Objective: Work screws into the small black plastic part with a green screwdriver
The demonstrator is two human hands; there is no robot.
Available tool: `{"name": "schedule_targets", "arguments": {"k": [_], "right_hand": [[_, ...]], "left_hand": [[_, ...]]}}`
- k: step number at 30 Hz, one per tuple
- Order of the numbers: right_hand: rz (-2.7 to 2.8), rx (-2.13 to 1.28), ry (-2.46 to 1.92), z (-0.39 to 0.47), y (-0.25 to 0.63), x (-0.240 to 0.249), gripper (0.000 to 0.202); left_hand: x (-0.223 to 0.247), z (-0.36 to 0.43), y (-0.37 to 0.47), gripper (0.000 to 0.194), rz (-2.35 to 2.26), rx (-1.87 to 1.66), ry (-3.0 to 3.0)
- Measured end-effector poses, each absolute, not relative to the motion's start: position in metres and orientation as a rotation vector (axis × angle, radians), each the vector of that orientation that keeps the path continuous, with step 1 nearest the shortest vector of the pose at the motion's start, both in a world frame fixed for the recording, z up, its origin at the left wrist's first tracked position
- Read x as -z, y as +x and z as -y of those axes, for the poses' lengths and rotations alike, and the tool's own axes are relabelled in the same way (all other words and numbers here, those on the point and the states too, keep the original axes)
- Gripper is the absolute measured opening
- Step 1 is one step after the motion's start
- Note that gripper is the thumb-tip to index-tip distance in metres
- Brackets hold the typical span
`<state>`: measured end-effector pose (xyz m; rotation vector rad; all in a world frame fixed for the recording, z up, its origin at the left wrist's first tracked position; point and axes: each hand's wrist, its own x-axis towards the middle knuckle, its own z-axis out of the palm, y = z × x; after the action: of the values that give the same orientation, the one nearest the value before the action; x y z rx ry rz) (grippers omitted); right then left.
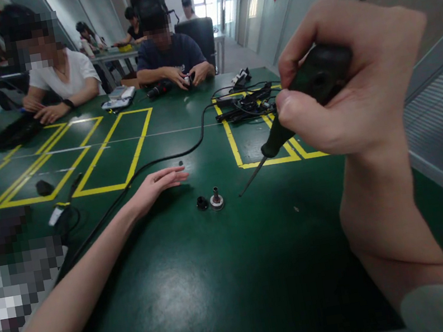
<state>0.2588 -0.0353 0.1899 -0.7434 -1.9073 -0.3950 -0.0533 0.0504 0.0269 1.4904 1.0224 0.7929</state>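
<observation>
My right hand [343, 83] is raised above the table on the right, its fingers wrapped round the dark handle of a screwdriver [278, 136]. The thin shaft points down and to the left. Below and left of its tip, a small metal part with an upright stem [216, 199] stands on the green table [232, 283]. Just left of that part lies a small black round piece [202, 203], the two close together. My left hand [160, 182] is palm down over the table, up and left of both pieces, fingers stretched out and holding nothing.
A black cable [169, 156] runs across the table behind my left hand to a heap of black parts [251, 104]. Yellow tape [139, 145] marks the surface. A dark lump [44, 188] lies at left. People sit across the table, one handling a small object [188, 80].
</observation>
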Motion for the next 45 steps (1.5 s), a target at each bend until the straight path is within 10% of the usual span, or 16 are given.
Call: {"name": "schedule_targets", "arguments": {"k": [19,45], "right_hand": [[2.311,0.066,-1.137,0.034,0.251,-0.192,0.011],[2.388,0.027,-1.184,0.029,0.249,-0.186,0.009]], "left_hand": [[-0.006,-0.011,-0.014,0.077,-0.865,-0.572,2.344],[-0.013,-0.046,-0.045,0.042,-1.174,-0.768,2.311]]}}
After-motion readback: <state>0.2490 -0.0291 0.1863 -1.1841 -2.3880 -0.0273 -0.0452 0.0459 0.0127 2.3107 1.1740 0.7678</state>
